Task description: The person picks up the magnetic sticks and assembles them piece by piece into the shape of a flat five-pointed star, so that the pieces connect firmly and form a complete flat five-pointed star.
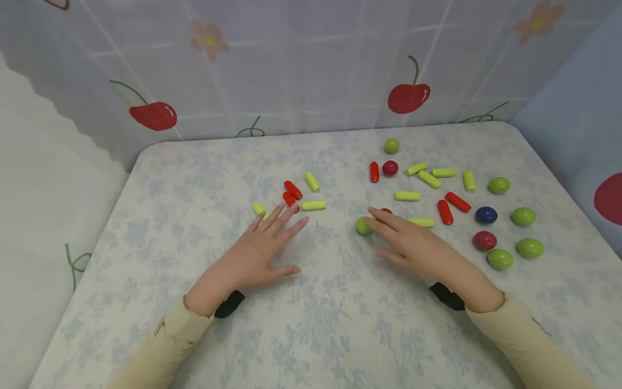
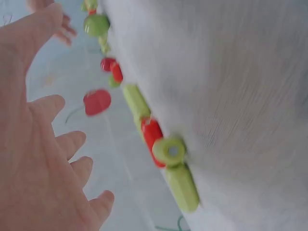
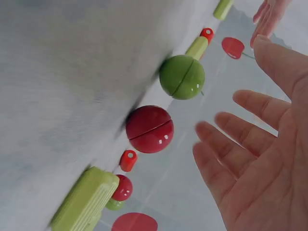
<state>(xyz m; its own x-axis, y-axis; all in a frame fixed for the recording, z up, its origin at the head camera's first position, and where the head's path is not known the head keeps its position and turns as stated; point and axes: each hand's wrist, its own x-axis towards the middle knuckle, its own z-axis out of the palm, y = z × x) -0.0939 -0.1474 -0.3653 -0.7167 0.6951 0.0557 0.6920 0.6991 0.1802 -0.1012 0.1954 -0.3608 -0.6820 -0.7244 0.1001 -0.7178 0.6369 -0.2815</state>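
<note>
My left hand [image 1: 257,254], fingers spread, hovers palm down over the left group of pieces. Just beyond its fingertips lie red cylinders [image 1: 293,189] and yellow-green ribbed cylinders [image 1: 313,205]. A yellow-green cylinder [image 1: 259,209] shows partly behind those fingers; in the left wrist view a hollow-ended one [image 2: 169,150] faces the palm. My right hand [image 1: 418,246], fingers extended, is above a green ball [image 1: 363,226] and a dark red ball [image 3: 150,129], which it mostly covers in the head view. In the right wrist view the palm holds nothing, and both balls show a seam across them.
To the right lie more yellow-green cylinders [image 1: 407,196], red cylinders [image 1: 445,212], a blue egg-shaped piece [image 1: 486,215], red balls [image 1: 390,168] and several green ones [image 1: 524,216]. The table [image 1: 311,335] has a floral cloth; a cherry-print curtain [image 1: 311,70] stands behind it.
</note>
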